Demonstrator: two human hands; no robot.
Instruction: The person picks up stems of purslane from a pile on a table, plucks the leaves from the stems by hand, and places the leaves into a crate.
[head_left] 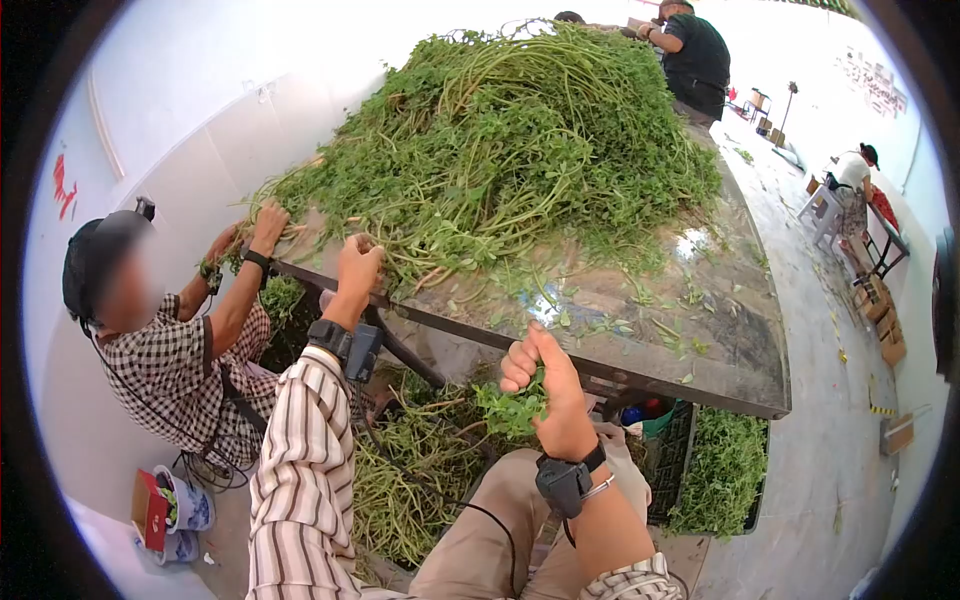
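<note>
A large heap of leafy green stems [520, 140] covers much of the dark table [740, 350]. My left hand [360, 268] is over the table's near edge, beside the lower left of the heap. Its fingers are curled together, and what they pinch, if anything, is too small to make out. In front of the table edge, my right hand [555, 390] is closed around a small bunch of leafy greens [510, 408], with the leaves hanging down over my lap. Loose leaves and short stem pieces lie scattered on the tabletop near both hands.
Below the table lie a pile of stems [415, 500] and a crate of greens [725, 470]. At the left, a seated person in a checked shirt [180, 370] reaches into the heap's edge. Other people are at the back and right. Cardboard boxes [878, 315] line the right wall.
</note>
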